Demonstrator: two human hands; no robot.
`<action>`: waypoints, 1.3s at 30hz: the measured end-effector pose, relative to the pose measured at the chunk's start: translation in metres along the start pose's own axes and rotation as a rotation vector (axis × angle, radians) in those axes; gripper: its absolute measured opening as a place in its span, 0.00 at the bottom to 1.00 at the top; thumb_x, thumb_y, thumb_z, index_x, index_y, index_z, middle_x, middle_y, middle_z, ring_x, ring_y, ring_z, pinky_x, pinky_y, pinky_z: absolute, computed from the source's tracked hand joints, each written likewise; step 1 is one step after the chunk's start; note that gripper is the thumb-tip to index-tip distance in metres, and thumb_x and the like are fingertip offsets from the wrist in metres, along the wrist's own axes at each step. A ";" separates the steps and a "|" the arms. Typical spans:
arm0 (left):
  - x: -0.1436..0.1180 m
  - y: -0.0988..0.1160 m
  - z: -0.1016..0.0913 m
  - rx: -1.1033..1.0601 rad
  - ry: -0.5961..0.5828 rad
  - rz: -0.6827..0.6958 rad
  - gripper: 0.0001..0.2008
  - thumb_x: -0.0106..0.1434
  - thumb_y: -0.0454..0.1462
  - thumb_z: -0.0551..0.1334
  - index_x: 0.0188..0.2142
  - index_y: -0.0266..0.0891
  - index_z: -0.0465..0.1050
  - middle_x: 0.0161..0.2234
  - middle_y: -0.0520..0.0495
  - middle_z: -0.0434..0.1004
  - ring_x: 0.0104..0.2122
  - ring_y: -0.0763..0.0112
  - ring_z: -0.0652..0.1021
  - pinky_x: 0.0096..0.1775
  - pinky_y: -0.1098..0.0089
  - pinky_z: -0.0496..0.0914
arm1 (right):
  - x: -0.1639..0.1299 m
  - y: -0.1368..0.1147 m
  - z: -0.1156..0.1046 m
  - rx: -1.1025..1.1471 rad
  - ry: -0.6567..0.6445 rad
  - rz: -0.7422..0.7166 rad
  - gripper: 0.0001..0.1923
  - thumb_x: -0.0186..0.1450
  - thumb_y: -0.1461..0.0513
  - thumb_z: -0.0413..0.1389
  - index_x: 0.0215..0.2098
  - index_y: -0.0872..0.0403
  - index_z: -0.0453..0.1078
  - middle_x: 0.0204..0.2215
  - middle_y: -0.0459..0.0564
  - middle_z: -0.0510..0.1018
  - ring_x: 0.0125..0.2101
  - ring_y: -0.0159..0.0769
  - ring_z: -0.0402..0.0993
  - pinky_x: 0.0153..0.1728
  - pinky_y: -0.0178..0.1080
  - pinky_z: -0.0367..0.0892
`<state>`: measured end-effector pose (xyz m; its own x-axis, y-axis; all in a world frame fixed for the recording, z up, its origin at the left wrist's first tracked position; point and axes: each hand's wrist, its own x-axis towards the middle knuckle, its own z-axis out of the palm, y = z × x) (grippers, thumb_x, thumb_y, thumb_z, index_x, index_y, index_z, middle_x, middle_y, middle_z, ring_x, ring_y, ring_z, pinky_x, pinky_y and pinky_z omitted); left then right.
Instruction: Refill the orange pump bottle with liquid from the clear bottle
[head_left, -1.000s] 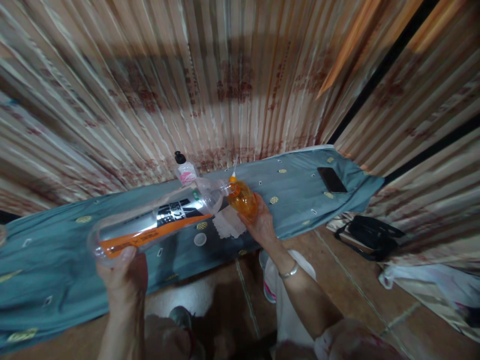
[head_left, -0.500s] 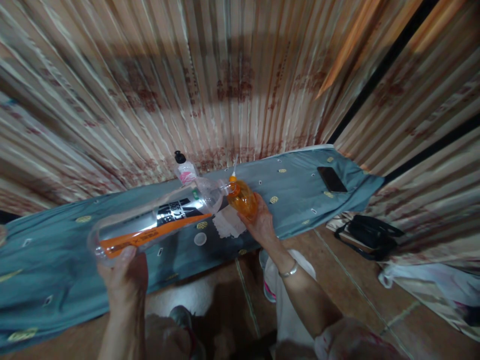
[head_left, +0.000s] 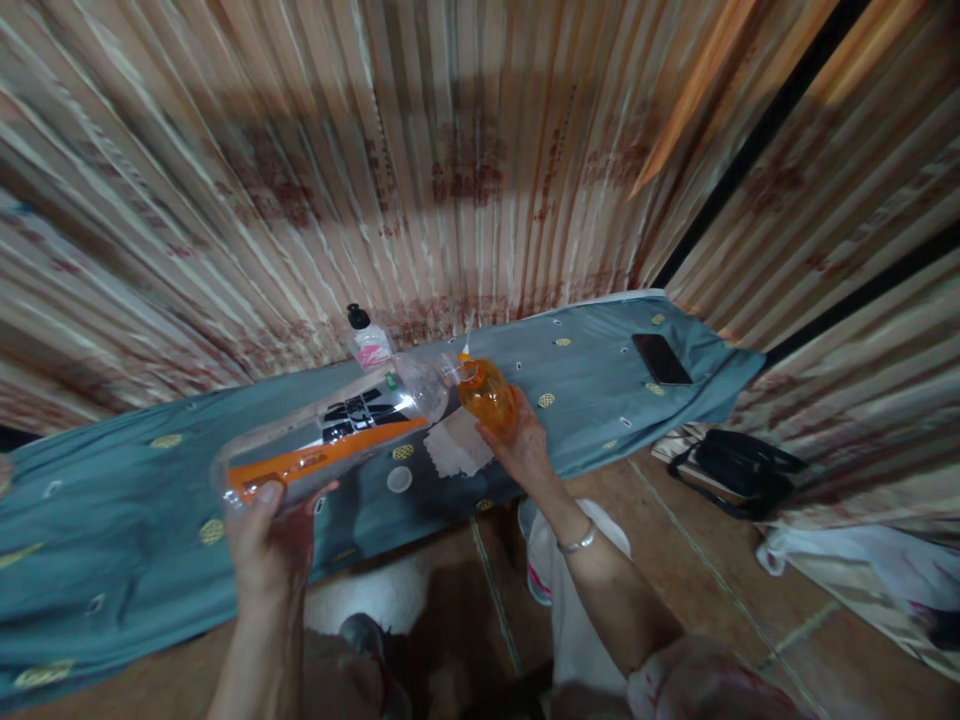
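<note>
Left hand [head_left: 271, 545] had the large clear bottle [head_left: 360, 425] by its base end: thumb pressed on the near side, fingers mostly hidden underneath, grip spread to about the bottle's thickness and closed on it. Bottle was tipped nearly flat above the table [head_left: 592, 375], mouth pointing right, wrapped in a label [head_left: 367, 415] in silver, black and orange.

Right hand [head_left: 523, 440] had the amber bottle [head_left: 487, 395] by its lower end, grip curled firmly around it; far-side fingers partly hidden. Amber bottle was tilted, neck up and to the left, against the clear bottle's mouth. Necks met or overlapped; couldn't tell whether one sat inside the other. A bracelet [head_left: 579, 540] circled the right wrist.

Slim pale nozzle [head_left: 468, 335] with an orange base showed just behind the joined necks; couldn't tell what it stood on. Pump bottle [head_left: 371, 345] with black top stood upright at the table's far edge, behind the clear bottle. Torn-edged pale paper [head_left: 457, 448] lay below the necks, small round whitish disc [head_left: 399, 480] just left of it. Dark phone [head_left: 661, 359] lay flat near the right end, well apart from both hands. Patterned curtain [head_left: 472, 160] hung behind; black bag [head_left: 739, 470] sat low at right, beyond the table.
</note>
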<state>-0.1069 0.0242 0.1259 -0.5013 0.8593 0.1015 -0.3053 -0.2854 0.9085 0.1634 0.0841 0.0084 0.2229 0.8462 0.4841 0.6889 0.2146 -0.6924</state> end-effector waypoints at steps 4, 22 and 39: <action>-0.001 -0.001 0.001 -0.005 0.032 -0.048 0.16 0.41 0.45 0.76 0.29 0.45 0.77 0.36 0.51 0.82 0.34 0.63 0.80 0.29 0.66 0.80 | 0.001 0.000 -0.002 0.016 0.004 0.018 0.41 0.61 0.52 0.63 0.68 0.51 0.55 0.59 0.62 0.74 0.59 0.53 0.73 0.57 0.59 0.72; 0.005 -0.004 -0.006 -0.063 0.044 -0.080 0.17 0.41 0.44 0.76 0.30 0.44 0.77 0.37 0.52 0.82 0.35 0.65 0.80 0.31 0.69 0.80 | 0.001 0.000 0.000 -0.007 -0.002 0.000 0.42 0.59 0.54 0.65 0.66 0.59 0.57 0.58 0.66 0.75 0.59 0.55 0.74 0.59 0.56 0.72; 0.004 -0.005 -0.004 -0.104 -0.005 -0.007 0.16 0.41 0.42 0.78 0.26 0.48 0.74 0.30 0.53 0.79 0.39 0.56 0.83 0.30 0.61 0.82 | -0.001 -0.002 -0.001 -0.031 0.003 -0.006 0.41 0.62 0.52 0.64 0.67 0.58 0.56 0.59 0.64 0.75 0.60 0.52 0.73 0.59 0.56 0.71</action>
<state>-0.1105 0.0270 0.1200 -0.4950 0.8634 0.0973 -0.3917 -0.3217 0.8620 0.1622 0.0828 0.0099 0.2212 0.8433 0.4897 0.7115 0.2039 -0.6725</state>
